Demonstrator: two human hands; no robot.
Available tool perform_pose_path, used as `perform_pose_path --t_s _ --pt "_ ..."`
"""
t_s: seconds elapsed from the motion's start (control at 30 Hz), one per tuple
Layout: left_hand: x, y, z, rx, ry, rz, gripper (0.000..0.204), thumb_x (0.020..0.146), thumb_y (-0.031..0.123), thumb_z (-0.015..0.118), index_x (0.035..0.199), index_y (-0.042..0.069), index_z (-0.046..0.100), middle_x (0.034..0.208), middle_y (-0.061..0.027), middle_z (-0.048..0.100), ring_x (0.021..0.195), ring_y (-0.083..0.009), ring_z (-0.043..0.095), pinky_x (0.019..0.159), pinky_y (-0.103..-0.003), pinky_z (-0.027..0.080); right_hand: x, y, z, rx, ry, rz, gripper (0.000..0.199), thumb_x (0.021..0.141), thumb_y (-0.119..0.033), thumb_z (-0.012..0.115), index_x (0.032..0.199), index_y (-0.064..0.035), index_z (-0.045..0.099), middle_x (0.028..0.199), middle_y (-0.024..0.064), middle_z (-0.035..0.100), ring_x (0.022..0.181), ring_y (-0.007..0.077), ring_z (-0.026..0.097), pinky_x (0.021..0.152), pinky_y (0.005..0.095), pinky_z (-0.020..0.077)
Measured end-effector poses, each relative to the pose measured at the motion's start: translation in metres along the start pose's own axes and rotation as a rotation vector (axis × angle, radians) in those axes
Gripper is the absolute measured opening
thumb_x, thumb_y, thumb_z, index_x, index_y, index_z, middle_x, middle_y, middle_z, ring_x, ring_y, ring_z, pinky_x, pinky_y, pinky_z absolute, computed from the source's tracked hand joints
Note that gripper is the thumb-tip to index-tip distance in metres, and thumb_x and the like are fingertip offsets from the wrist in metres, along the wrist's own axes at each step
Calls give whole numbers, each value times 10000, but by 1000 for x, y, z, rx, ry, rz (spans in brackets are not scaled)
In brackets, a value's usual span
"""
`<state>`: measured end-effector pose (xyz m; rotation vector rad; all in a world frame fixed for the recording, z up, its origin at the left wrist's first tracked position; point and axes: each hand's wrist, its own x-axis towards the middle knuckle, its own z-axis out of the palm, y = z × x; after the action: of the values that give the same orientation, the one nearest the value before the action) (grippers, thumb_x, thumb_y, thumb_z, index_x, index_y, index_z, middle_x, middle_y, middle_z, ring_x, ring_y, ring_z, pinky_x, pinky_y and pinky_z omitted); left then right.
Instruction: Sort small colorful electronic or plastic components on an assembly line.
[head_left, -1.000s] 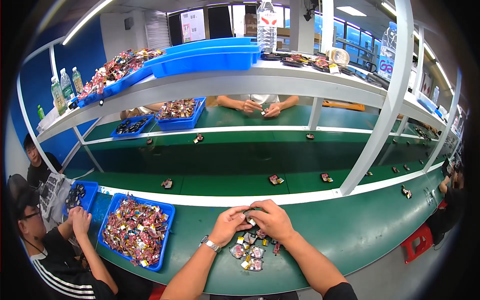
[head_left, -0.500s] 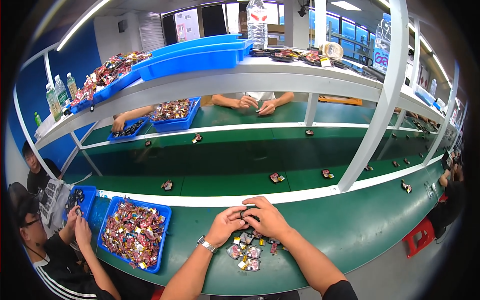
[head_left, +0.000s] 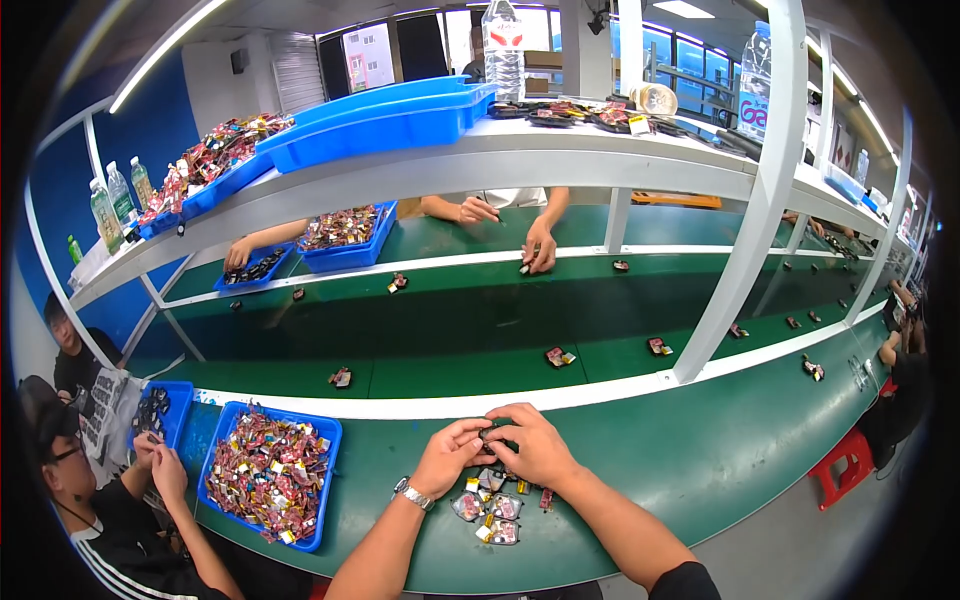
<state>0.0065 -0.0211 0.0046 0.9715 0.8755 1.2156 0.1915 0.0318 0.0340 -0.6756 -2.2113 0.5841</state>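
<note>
Sitting at the far left, a co-worker [head_left: 75,500] in dark clothes bends over a small blue bin [head_left: 160,412] with both hands raised near it. Just right of that stands a larger blue tray [head_left: 322,470] heaped with small red and mixed-colour packets, resting on the green worktop [head_left: 700,470]. Further right, the person's left hand [head_left: 450,458], with a metal wristwatch [head_left: 412,494] on its wrist, meets the right hand [head_left: 535,448] above the worktop's near edge; the fingers [head_left: 470,432] of both hands are curled inward and pinch a small dark part [head_left: 491,436] between them, held just above the worktop. Directly below the hands, a loose cluster of small packets [head_left: 490,508] lies on the worktop, touching one another. Beyond a white rail, a dark green conveyor belt [head_left: 450,310] carries single packets spaced well apart, such as one [head_left: 559,356] right of centre. Across the belt another person's hands [head_left: 540,245] rest near a packet, with blue trays [head_left: 345,235] of parts to their left. Overhead, a white shelf [head_left: 560,160] holds long blue bins [head_left: 380,115] and a clear water bottle [head_left: 503,50]. A red stool [head_left: 838,465] stands at the right.
</note>
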Motion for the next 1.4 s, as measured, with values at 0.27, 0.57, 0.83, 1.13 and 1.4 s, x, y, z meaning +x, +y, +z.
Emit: perform_pose_path --t_s 0.27,0.57,0.83,1.13,1.4 --pt "1 -3 -2 -43 3 3 307 994 74 499 1284 -25 489 1162 -146 631 1064 -212 637 918 -351 558 -1 -3 6 58 62 40 128 781 -90 705 902 -58 728 1176 83 631 1132 280 557 940 377 481" --pt "1 -5 -4 -61 19 6 295 991 71 504 1265 -36 493 1143 -160 633 1033 -216 651 899 -349 567 -4 0 11 124 44 98 159 793 -96 707 949 -98 740 1226 76 620 1201 295 517 1005 398 442" --pt "0 -2 0 -100 48 23 267 974 33 518 1231 -39 504 1140 -165 628 1029 -220 652 892 -364 578 -3 1 12 106 55 79 166 787 -97 713 951 -96 741 1275 77 600 1227 301 501 1032 403 422" --pt "0 -4 -4 -61 68 52 269 982 41 509 1235 -48 501 1148 -164 628 1040 -227 649 904 -368 574 -1 -4 14 119 44 38 176 791 -71 686 962 -79 722 1278 98 591 1237 304 497 1033 399 421" --pt "0 0 3 -62 55 40 300 987 55 501 1267 -52 483 1140 -158 634 1039 -226 649 918 -371 567 3 -3 13 1 213 -99 169 740 -18 708 902 -67 695 1047 74 629 952 255 608 767 334 535"
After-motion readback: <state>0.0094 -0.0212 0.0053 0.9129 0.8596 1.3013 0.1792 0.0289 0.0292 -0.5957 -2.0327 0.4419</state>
